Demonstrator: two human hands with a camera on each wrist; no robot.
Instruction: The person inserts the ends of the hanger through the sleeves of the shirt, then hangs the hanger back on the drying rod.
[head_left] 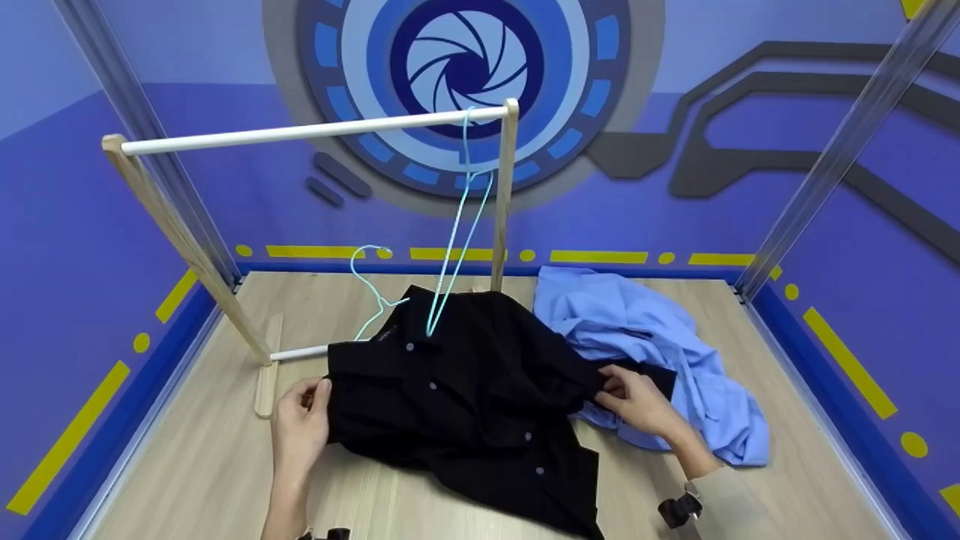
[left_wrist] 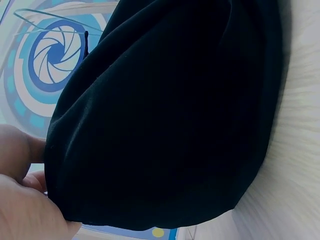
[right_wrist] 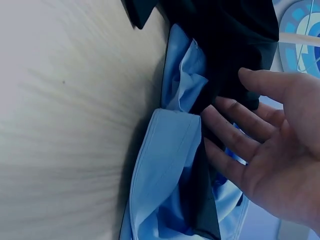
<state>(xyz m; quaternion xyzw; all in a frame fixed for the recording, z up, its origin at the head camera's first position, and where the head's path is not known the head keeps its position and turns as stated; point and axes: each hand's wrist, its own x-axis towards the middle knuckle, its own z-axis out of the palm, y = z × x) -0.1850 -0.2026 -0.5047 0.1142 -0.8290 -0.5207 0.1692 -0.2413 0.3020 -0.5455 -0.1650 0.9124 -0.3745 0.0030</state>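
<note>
A black buttoned shirt [head_left: 480, 375] is spread between both hands above the table. My left hand [head_left: 301, 420] pinches its left edge between thumb and fingers; in the left wrist view, the dark cloth [left_wrist: 165, 125] hangs down from that grip. Against the shirt's right part is my right hand [head_left: 637, 401], its fingers [right_wrist: 232, 135] fairly straight and thumb apart, touching the dark fabric. A light teal hanger [head_left: 367, 281] shows its hook behind the shirt's upper left; its lower part is hidden. Another teal hanger [head_left: 455, 240] hangs from the rack, its lower end in front of the shirt's top.
A wooden rack with a white rail [head_left: 315, 133] stands on the table [head_left: 187, 465] behind the shirt. The light blue shirt [head_left: 637, 315] lies crumpled at the right, partly under the black cloth. Blue walls [head_left: 862, 300] enclose the table.
</note>
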